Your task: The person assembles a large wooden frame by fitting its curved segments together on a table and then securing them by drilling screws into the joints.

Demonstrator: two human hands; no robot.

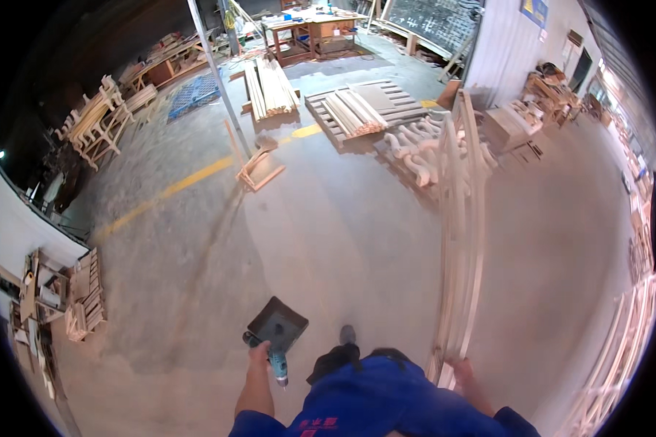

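Observation:
My left hand (259,352) is closed around a teal and black cordless drill (278,364), whose chuck points down toward my body. A black, square, shallow tray (288,324) shows just beyond that hand; whether the same fingers also grip it I cannot tell. On my right side, my right hand (462,371) is closed on the near end of a long, narrow wooden frame (477,240). The frame's pale rails stretch forward and upright from the hand. My shoe (348,334) shows on the concrete floor between the two.
Ahead lie a pallet (328,130) with wooden strips, curved wooden legs (414,154) and a stack of boards (270,91). A metal post (217,69) stands by a small wooden piece (261,171). A workbench (313,33) is at the back; timber (619,349) lines the right.

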